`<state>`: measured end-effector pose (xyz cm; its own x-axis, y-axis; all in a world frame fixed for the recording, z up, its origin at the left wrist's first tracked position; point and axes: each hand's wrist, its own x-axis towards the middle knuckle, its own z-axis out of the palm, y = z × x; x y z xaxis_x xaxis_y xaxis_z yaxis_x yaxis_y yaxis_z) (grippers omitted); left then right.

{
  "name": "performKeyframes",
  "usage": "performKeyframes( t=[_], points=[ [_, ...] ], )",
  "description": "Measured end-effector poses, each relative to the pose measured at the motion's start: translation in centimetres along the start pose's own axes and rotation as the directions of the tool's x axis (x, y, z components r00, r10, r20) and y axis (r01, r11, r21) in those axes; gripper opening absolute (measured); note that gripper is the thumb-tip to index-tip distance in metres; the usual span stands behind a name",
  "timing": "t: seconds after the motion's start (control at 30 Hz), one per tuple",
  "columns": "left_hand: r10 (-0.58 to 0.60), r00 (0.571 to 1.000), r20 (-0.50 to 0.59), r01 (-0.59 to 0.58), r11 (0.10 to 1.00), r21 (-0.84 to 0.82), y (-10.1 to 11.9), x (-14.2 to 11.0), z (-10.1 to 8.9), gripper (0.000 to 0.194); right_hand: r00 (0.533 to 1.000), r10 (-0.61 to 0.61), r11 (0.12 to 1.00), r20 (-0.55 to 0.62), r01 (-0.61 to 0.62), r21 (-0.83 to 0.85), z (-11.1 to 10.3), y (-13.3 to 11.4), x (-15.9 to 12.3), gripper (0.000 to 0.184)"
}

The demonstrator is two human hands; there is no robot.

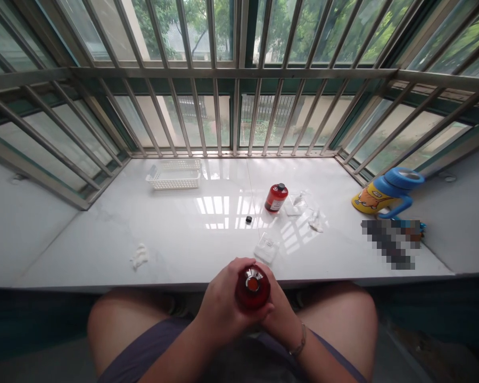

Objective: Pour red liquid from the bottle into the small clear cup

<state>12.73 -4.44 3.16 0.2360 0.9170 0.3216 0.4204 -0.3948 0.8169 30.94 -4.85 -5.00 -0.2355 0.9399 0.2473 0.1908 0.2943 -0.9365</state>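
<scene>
Head view: left hand (224, 302) and right hand (281, 309) both grip a capless red bottle (253, 299) at the counter's (191, 247) near edge, long axis seemingly upright, though foreshortened. A black cap (248, 219) lies ahead; a clear plastic packet (266, 249) sits nearer, rightward; a capped red bottle (276, 199) stands beyond.

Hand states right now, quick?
Left hand: closed around the red bottle, holding it.
Right hand: closed around the same bottle, other side.
</scene>
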Motion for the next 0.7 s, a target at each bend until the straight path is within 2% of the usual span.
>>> performKeyframes(
  t=[0.1, 0.17, 0.27, 0.33, 0.4, 0.5, 0.63, 0.7],
  points=[
    [-0.046, 0.998, -0.046, 0.046, 0.999, -0.021, 1.1, -0.1, 0.2, 0.084, 0.99, 0.13, 0.971, 0.051, -0.137, 0.196, -0.2, -0.3, -0.1, 0.085],
    [-0.075, 0.994, -0.076, 0.072, 0.996, -0.044, 1.5, -0.3, 0.4, 0.086, 0.974, 0.197, 0.889, 0.109, -0.224, 0.399, -0.3, -0.5, -0.2, 0.093],
    [-0.089, 0.992, -0.094, 0.083, 0.994, -0.075, 1.9, -0.4, 1.1, 0.091, 0.945, 0.287, 0.63, 0.156, -0.308, 0.713, 0.1, -1.0, -0.7, 0.098],
    [-0.065, 0.994, -0.082, 0.059, 0.996, -0.068, 1.9, -0.5, 1.7, 0.093, 0.916, 0.363, 0.444, 0.169, -0.33, 0.833, 0.5, -1.4, -1.2, 0.095],
    [-0.002, 0.999, -0.05, 0.0, 0.999, -0.045, 1.8, -0.5, 2.3, 0.094, 0.878, 0.442, 0.323, 0.184, -0.347, 0.881, 0.8, -1.7, -1.6, 0.089],
    [0.092, 0.996, 0.018, -0.091, 0.994, -0.055, 1.5, -0.4, 3.1, 0.102, 0.816, 0.539, 0.221, 0.208, -0.375, 0.901, 0.8, -1.9, -1.8, 0.08],
    [0.119, 0.984, 0.132, -0.101, 0.985, -0.137, 0.8, -0.1, 3.4, 0.128, 0.786, 0.581, 0.165, 0.212, -0.369, 0.915, 0.4, -1.8, -1.5, 0.077],
    [0.089, 0.977, 0.194, -0.057, 0.985, -0.161, 0.5, 0.2, 3.4, 0.127, 0.78, 0.588, 0.165, 0.212, -0.373, 0.913, 0.1, -1.6, -1.5, 0.079]
  ],
)
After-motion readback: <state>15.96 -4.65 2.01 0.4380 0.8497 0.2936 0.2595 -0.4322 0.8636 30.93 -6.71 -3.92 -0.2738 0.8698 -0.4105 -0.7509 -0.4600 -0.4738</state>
